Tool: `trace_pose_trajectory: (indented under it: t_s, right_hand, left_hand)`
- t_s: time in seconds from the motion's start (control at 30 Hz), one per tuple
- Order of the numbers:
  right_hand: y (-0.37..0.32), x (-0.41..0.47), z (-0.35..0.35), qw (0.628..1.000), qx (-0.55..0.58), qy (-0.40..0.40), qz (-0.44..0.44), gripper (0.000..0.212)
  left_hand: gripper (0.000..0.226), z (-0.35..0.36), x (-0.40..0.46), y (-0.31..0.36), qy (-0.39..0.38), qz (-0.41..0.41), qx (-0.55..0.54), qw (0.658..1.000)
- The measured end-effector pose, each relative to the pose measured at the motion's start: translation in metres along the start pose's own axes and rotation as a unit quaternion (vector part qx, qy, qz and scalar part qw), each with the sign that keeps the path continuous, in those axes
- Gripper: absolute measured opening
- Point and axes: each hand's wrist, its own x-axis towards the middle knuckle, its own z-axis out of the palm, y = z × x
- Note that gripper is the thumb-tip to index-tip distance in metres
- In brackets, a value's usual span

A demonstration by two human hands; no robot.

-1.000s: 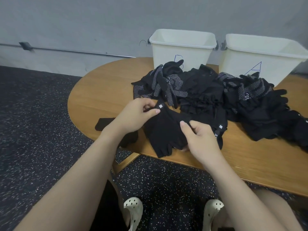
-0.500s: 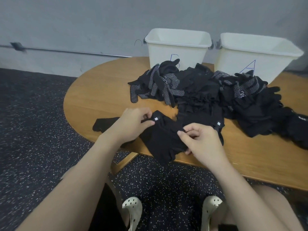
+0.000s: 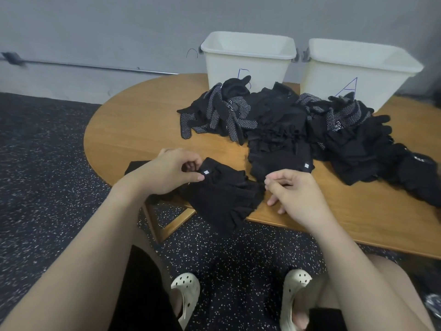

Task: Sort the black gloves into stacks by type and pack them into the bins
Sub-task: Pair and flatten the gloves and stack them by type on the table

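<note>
Rounded wooden surface (image 3: pixel 133 130) spans most of the view, dark speckled floor (image 3: pixel 43 187) below it. At the far edge, two cream plastic bins stand side by side: one marked A (image 3: pixel 353 75) on the right, one marked B (image 3: pixel 248 60) to its left, its letter partly hidden by gloves. In front of both sits a big loose pile of black gloves (image 3: pixel 298 130), stretching from below bin B out to the right edge of the surface; white-dotted grip gloves (image 3: pixel 222 115) lie at its left end, more dotted ones sit near bin A, and plain black ones fill the middle and right. A black fingerless glove with a small white tag (image 3: pixel 222 194) lies at the near edge, just in front of the pile, its finger end hanging over the edge. My left hand (image 3: pixel 171 173) pinches that glove's cuff end next to the tag, thumb and fingers curled onto the fabric. My right hand (image 3: pixel 293 194) is at the glove's right edge, index and thumb drawn together at the fabric, the other fingers resting on the surface; I can't tell whether it actually has hold of any cloth. Another flat black glove (image 3: pixel 136 166) sticks out from under my left wrist. My cream perforated clogs (image 3: pixel 188 295) are on the floor below.
</note>
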Motion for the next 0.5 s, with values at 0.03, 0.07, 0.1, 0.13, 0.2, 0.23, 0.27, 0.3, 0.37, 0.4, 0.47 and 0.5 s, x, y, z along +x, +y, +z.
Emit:
trace_pose_trajectory:
  t_s: [0.03,0.07,0.1,0.13,0.2,0.23,0.27,0.3,0.37,0.4,0.47,0.5]
  right_hand:
    - [0.000,-0.001,-0.001,1.000,0.000,0.000,0.001,0.006]
    - [0.000,-0.001,-0.002,1.000,0.000,-0.001,0.001,0.007]
    - [-0.001,-0.001,-0.003,1.000,-0.001,-0.002,0.000,0.007]
    - [-0.002,-0.002,-0.003,1.000,-0.004,-0.002,-0.003,0.008]
    - [-0.004,-0.003,-0.002,0.999,-0.033,0.011,-0.024,0.010]
    - [-0.005,-0.004,0.000,0.997,-0.057,0.024,-0.046,0.012]
    - [-0.006,-0.006,0.003,0.994,-0.071,0.037,-0.072,0.013]
    - [-0.008,-0.007,0.007,0.991,-0.073,0.048,-0.099,0.013]
    - [-0.012,-0.010,0.014,0.982,-0.086,0.065,-0.152,0.012]
    - [-0.012,-0.009,0.019,0.977,-0.105,0.067,-0.173,0.013]
    - [-0.011,-0.005,0.024,0.969,-0.156,0.044,-0.186,0.012]
    - [-0.009,-0.003,0.027,0.965,-0.187,0.021,-0.181,0.010]
  left_hand:
    - [0.017,-0.002,0.000,-0.003,-0.002,-0.003,-0.002,1.000]
    - [0.017,-0.004,-0.001,-0.005,-0.002,-0.007,-0.005,1.000]
    - [0.016,-0.005,-0.001,-0.008,-0.001,-0.011,-0.010,1.000]
    - [0.016,-0.005,-0.002,-0.009,0.001,-0.012,-0.015,1.000]
    - [0.016,-0.002,-0.001,-0.008,0.010,-0.011,-0.021,1.000]
    - [0.015,0.000,0.000,-0.008,0.015,-0.008,-0.023,1.000]
    - [0.015,0.002,0.002,-0.008,0.020,-0.006,-0.024,0.999]
    - [0.015,0.003,0.003,-0.007,0.024,-0.006,-0.026,0.999]
    - [0.018,0.006,0.003,-0.008,0.031,-0.008,-0.029,0.999]
    - [0.018,0.006,0.004,-0.008,0.036,-0.008,-0.029,0.999]
    - [0.016,0.008,0.005,-0.009,0.054,-0.008,-0.026,0.998]
    - [0.016,0.009,0.005,-0.008,0.065,-0.009,-0.022,0.998]
